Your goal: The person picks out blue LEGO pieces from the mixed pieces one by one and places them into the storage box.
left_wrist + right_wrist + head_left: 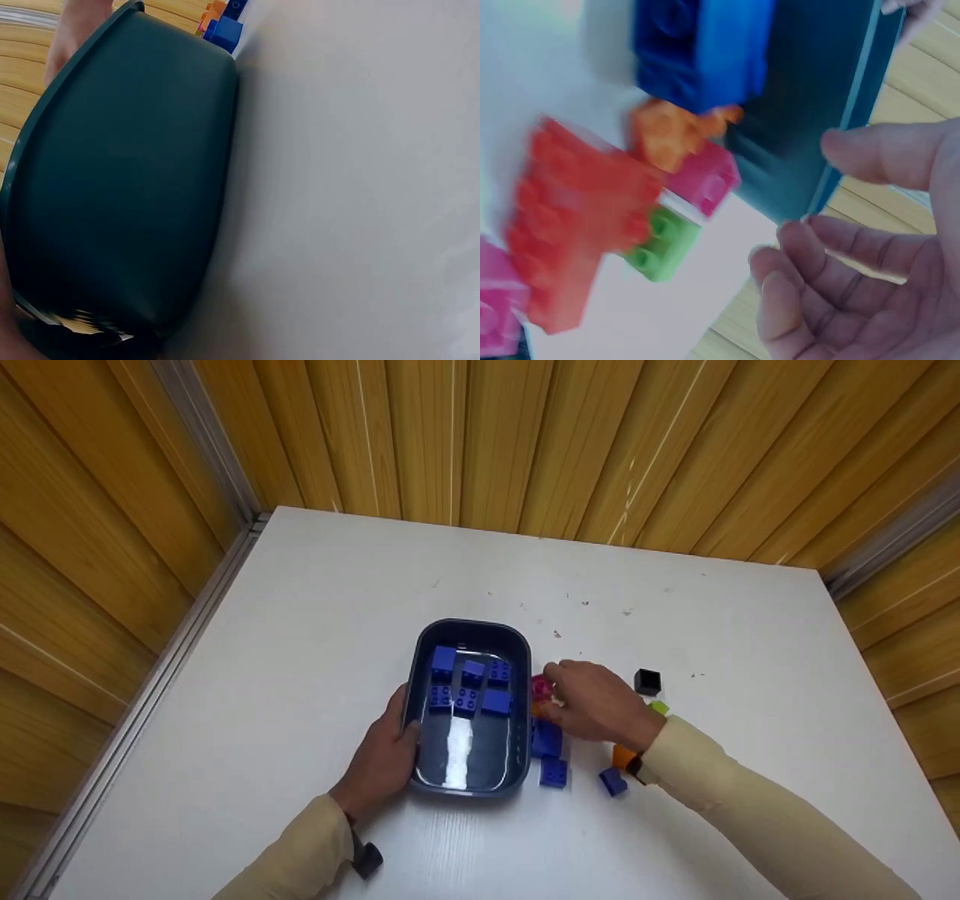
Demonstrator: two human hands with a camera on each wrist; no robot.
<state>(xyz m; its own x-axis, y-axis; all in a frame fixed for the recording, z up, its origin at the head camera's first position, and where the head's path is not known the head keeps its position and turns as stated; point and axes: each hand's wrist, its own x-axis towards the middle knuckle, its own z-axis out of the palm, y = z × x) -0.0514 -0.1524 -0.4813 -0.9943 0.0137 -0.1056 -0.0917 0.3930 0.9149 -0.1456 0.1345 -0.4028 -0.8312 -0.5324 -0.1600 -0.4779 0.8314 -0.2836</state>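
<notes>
A dark plastic tub (472,793) stands on the white table with several blue toy bricks (496,702) inside. My left hand (382,754) grips its left side, thumb over the rim and fingers along the outer wall. Close to the tub's right wall is my right hand (600,701), above a pile of bricks. In the right wrist view its thumb and bent fingers are apart, with nothing between them. Beside it there lie a blue brick (727,52), an orange brick (664,135), a pink brick (705,180), a green brick (664,240) and a red brick (577,217).
Right of the tub, loose blue bricks (553,772) lie near its lower corner. A black block (647,682) sits beyond the right wrist, near a light green piece (658,707). Small specks dot the white table (360,585), and wood-patterned walls (495,442) enclose it.
</notes>
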